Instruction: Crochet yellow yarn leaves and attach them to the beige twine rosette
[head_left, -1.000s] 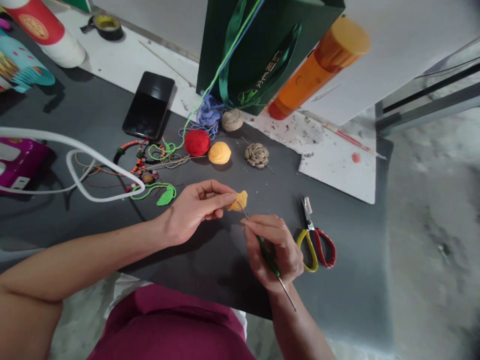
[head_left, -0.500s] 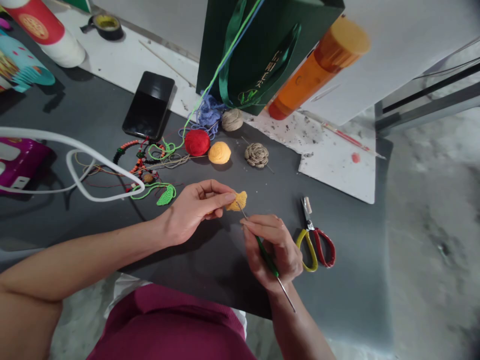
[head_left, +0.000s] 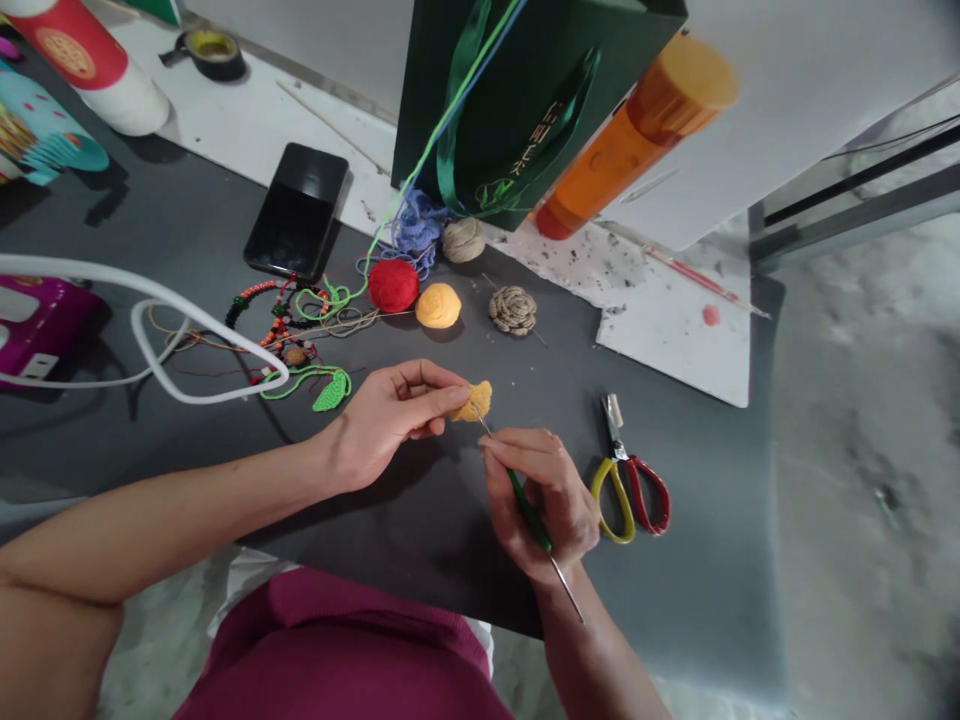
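Note:
Between the thumb and fingers of my left hand (head_left: 397, 415) is a small yellow crochet piece (head_left: 480, 400). My right hand (head_left: 544, 500) grips a crochet hook (head_left: 531, 515) with a green handle, pen-fashion, and the hook's thin metal tip meets the yellow piece. The hook's other metal end sticks out below the palm. Beyond the hands lie a yellow yarn ball (head_left: 439, 306), a red yarn ball (head_left: 394, 287) and a coiled grey-brown crochet piece (head_left: 512, 311). Scissors (head_left: 619, 475) with one yellow and one red handle rest to the right of my right hand.
A green crocheted leaf (head_left: 331, 389), beaded strings (head_left: 279, 325) and a white cable (head_left: 202, 398) lie to the left. Farther back are a black phone (head_left: 298, 208), blue yarn (head_left: 418, 222), a dark green bag (head_left: 517, 110) and an orange bottle (head_left: 637, 135). The grey table's (head_left: 712, 520) edge runs along the right.
My right hand and the crochet hook have shifted very slightly left, with the hook's rear end swinging a little left. My left hand stays almost in place on the yellow piece.

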